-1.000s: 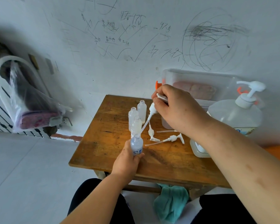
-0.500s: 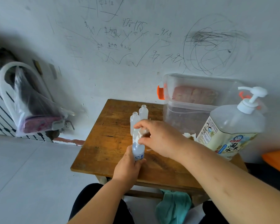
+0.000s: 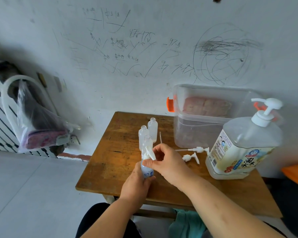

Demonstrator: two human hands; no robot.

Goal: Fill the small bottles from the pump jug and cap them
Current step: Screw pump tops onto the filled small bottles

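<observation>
My left hand (image 3: 135, 182) grips a small clear bottle (image 3: 147, 172) with a blue label, upright near the front of the wooden table (image 3: 120, 162). My right hand (image 3: 167, 162) pinches the white pump cap (image 3: 149, 152) seated on that bottle's neck. Behind it stand three small open bottles, the nearest (image 3: 148, 141) half hidden, then one (image 3: 143, 133) and one (image 3: 152, 127) farther back. Two loose white pump caps (image 3: 197, 149) (image 3: 190, 158) lie on the table to the right. The big pump jug (image 3: 244, 146) stands at the right.
A clear plastic storage box (image 3: 201, 121) with orange clips sits at the back against the scribbled wall. A thin loose tube (image 3: 160, 137) lies by the bottles. A teal cloth (image 3: 186, 224) hangs under the table. A plastic bag (image 3: 38, 121) hangs on the left radiator.
My right hand brought a pump cap down from in front of the box and put its tube into the bottle held by my left hand; the cap now sits on the neck.
</observation>
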